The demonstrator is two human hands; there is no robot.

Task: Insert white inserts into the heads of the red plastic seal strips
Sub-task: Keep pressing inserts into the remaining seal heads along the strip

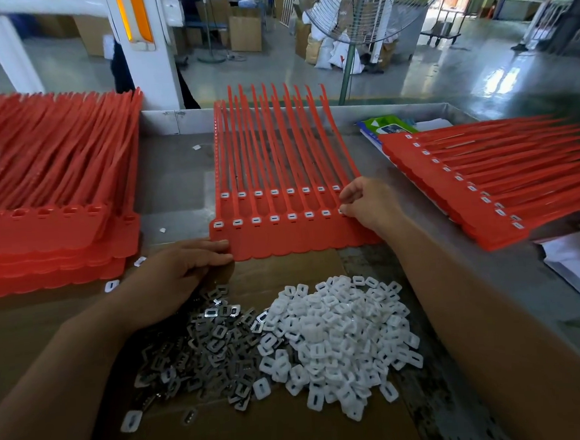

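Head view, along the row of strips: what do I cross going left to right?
Left stack of red strips → left hand → centre strip sheet → right hand, pinching a white insert → right stack of fitted strips.

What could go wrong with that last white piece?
The white insert the right hand pinches at the last head might go in crooked or drop. The red strip sheet could slide, since the left hand only presses one corner. The white pile touches the metal pile, so pieces may mix.

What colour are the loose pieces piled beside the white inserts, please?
Silvery grey metal pieces, head view.
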